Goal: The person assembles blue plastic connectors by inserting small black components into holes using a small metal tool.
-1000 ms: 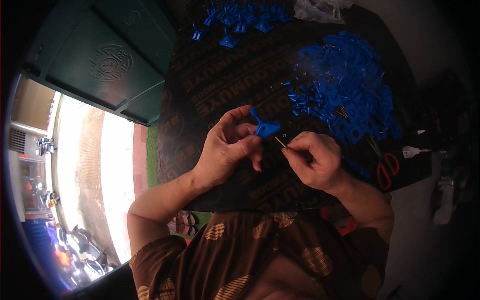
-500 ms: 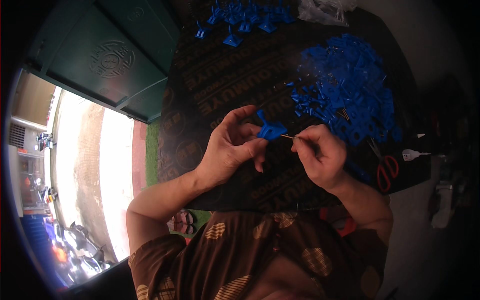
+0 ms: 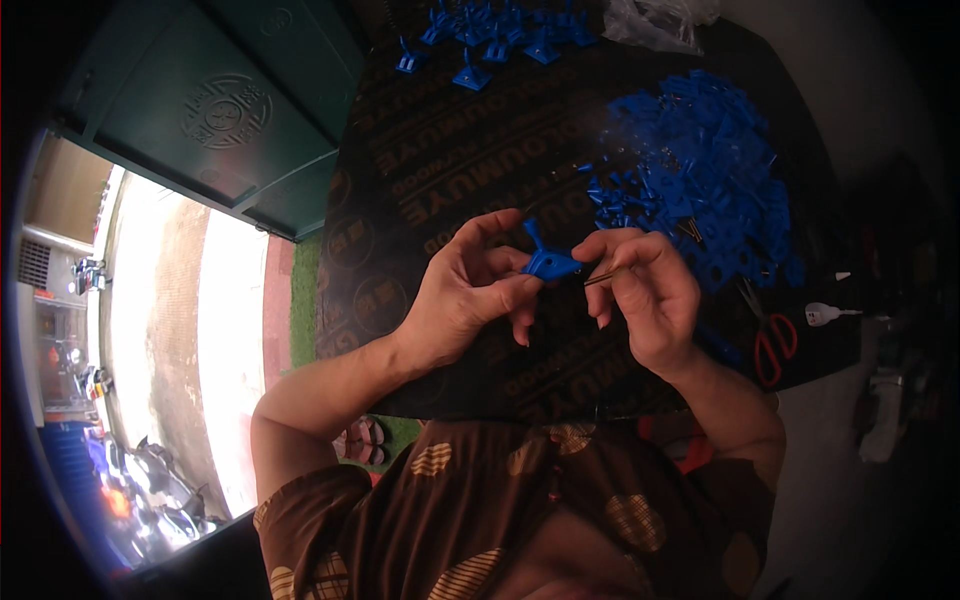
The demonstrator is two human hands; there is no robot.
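Between the thumb and fingers of my left hand (image 3: 455, 295) is a small blue plastic part (image 3: 550, 265) with a flat base and a stem sticking up. My right hand (image 3: 658, 300) pinches a thin brass-coloured metal pin (image 3: 602, 278) by its thumb. The right index fingertip is close to the blue part's right corner; whether it touches I cannot tell. Both hands are held over the near part of the dark plywood table (image 3: 480, 150). The pin's tip lies just right of the blue part, apart from it.
A big heap of loose blue parts (image 3: 710, 170) covers the table's right side, some pins among them. Several stemmed blue pieces (image 3: 500, 35) stand at the far left, beside a clear plastic bag (image 3: 660, 25). Red-handled scissors (image 3: 775, 345) and a white plug-like piece (image 3: 825, 314) lie at right.
My right hand has shifted its fingers: the index finger now reaches up to the blue part's corner, and the pin has drawn away from it. My left hand keeps its hold.
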